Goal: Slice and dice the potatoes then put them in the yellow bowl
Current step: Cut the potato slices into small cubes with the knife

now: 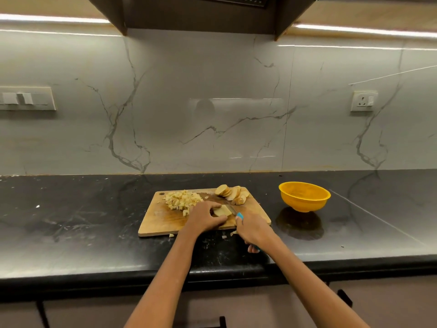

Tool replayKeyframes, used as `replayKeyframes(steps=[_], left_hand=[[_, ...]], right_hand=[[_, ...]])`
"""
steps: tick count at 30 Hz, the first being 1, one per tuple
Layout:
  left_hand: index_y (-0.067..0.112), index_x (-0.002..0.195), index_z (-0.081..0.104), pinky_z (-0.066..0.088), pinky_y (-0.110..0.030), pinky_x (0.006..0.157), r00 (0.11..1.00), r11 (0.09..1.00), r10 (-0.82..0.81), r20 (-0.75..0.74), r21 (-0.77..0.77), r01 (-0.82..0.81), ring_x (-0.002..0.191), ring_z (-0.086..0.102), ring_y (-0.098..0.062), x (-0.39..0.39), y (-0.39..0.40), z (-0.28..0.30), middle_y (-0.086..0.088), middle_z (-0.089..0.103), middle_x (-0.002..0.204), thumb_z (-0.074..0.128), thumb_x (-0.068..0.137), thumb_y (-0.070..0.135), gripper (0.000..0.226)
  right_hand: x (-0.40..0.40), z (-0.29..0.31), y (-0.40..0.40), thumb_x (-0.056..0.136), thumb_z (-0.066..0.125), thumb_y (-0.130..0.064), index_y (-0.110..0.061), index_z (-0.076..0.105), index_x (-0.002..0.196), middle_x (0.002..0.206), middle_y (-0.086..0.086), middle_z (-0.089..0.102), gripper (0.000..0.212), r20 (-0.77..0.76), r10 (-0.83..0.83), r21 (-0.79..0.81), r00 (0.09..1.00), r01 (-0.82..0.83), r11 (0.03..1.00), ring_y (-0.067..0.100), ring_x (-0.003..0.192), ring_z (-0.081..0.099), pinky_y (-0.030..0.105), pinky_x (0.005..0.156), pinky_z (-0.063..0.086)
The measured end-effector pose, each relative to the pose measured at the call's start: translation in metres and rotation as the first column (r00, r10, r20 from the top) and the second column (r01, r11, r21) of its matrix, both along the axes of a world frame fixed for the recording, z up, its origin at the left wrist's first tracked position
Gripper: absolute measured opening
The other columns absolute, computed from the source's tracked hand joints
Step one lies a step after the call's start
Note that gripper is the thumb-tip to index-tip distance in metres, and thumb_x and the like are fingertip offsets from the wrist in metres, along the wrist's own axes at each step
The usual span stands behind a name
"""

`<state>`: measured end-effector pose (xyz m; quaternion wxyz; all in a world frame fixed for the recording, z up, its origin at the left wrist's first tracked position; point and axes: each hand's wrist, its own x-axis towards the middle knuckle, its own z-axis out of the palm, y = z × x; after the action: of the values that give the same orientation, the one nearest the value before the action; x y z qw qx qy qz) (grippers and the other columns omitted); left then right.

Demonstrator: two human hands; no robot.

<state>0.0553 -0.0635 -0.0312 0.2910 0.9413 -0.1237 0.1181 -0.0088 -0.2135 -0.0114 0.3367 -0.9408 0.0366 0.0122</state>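
Observation:
A wooden cutting board (165, 223) lies on the black counter. My left hand (205, 217) grips a stack of potato slices (222, 211) in the middle of the board. My right hand (254, 230) holds a knife with a blue handle (240, 215); its blade lies against the right side of that stack. A heap of diced potato (181, 200) sits at the board's far left. Several round potato slices (233, 194) lean together at the far right corner. The yellow bowl (303, 197) stands to the right of the board and looks empty.
A few potato bits (171, 235) lie on the black counter (82, 221) just off the board's near edge. The marble backsplash rises behind, with a switch panel (27, 98) at left and a socket (363, 101) at right. Drawer fronts run below the counter edge.

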Motion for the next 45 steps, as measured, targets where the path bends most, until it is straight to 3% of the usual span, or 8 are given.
replayKeyframes(steps=[9,16,23,26,28,37,41,45], left_hand=[[0.023,0.124,0.058,0.034,-0.045,0.105,1.0,1.0,-0.004,-0.018,0.008,0.004,0.117,0.05,-0.016,0.001,0.001,0.001,0.002,0.057,0.129,0.065,0.077,0.043,0.052],[0.025,0.12,0.061,0.036,-0.044,0.103,0.999,0.999,-0.035,-0.025,-0.019,0.034,0.114,0.052,-0.014,0.006,0.003,-0.001,0.003,0.06,0.125,0.058,0.066,0.059,0.064],[0.026,0.124,0.058,0.021,-0.04,0.103,0.997,0.998,0.024,0.068,0.061,-0.028,0.121,0.046,-0.015,0.001,0.0,-0.003,0.005,0.057,0.129,0.061,0.082,0.045,0.046],[0.028,0.123,0.059,0.02,-0.043,0.104,0.996,0.996,0.038,0.083,0.076,-0.044,0.122,0.045,-0.016,0.0,0.0,-0.005,0.006,0.058,0.129,0.06,0.082,0.047,0.046],[0.028,0.122,0.059,0.021,-0.043,0.103,0.993,0.995,0.053,0.109,0.078,-0.062,0.121,0.045,-0.016,-0.002,0.0,-0.005,0.006,0.058,0.127,0.06,0.081,0.048,0.046],[0.027,0.12,0.061,0.024,-0.04,0.099,0.984,0.992,0.082,0.157,0.082,-0.095,0.119,0.045,-0.014,-0.006,0.001,-0.006,0.007,0.061,0.123,0.059,0.082,0.053,0.046],[0.03,0.12,0.061,0.024,-0.038,0.095,0.981,0.988,0.103,0.164,0.1,-0.12,0.119,0.044,-0.013,-0.008,0.002,-0.006,0.008,0.06,0.123,0.058,0.082,0.054,0.045],[0.03,0.12,0.061,0.024,-0.037,0.096,0.982,0.99,0.105,0.158,0.08,-0.118,0.12,0.042,-0.013,-0.008,0.003,-0.006,0.008,0.06,0.123,0.059,0.081,0.055,0.045]], right_hand=[[-0.007,0.008,0.008,0.104,0.028,-0.03,-0.001,0.047,0.082,0.057,0.01,0.053,0.041,-0.123,-0.005,-0.249,0.992,-0.026,0.968,0.015,0.031,0.049,0.019,0.028,0.034],[0.018,0.027,0.023,0.098,0.039,-0.019,0.002,0.052,0.113,0.089,0.018,0.06,0.029,-0.24,0.047,-0.101,0.97,-0.073,0.992,0.021,0.051,0.055,0.026,0.045,0.046],[-0.016,0.02,0.014,0.102,0.036,-0.021,0.001,0.053,0.109,0.073,0.012,0.056,0.029,-0.191,0.046,-0.309,0.98,-0.105,0.945,0.023,0.058,0.059,0.026,0.05,0.048],[-0.035,0.016,0.009,0.101,0.04,-0.026,-0.001,0.052,0.121,0.113,0.014,0.061,0.034,-0.081,0.045,-0.326,0.996,-0.069,0.943,0.028,0.1,0.063,0.033,0.081,0.052],[-0.044,0.014,0.005,0.101,0.039,-0.027,-0.002,0.053,0.121,0.121,0.014,0.059,0.035,-0.041,0.035,-0.333,0.999,-0.047,0.942,0.029,0.109,0.06,0.035,0.091,0.05],[-0.058,0.0,-0.006,0.101,0.035,-0.037,-0.006,0.057,0.116,0.116,0.011,0.063,0.041,0.161,-0.024,-0.32,0.987,0.075,0.944,0.025,0.104,0.061,0.033,0.081,0.046],[-0.039,0.002,0.003,0.102,0.034,-0.035,-0.002,0.058,0.112,0.109,0.014,0.065,0.042,0.138,0.011,-0.269,0.99,0.026,0.963,0.028,0.1,0.063,0.033,0.077,0.048],[-0.022,0.002,0.007,0.102,0.034,-0.035,-0.006,0.054,0.092,0.079,0.007,0.061,0.037,0.061,0.031,-0.225,0.998,-0.016,0.974,0.02,0.066,0.063,0.026,0.058,0.047]])
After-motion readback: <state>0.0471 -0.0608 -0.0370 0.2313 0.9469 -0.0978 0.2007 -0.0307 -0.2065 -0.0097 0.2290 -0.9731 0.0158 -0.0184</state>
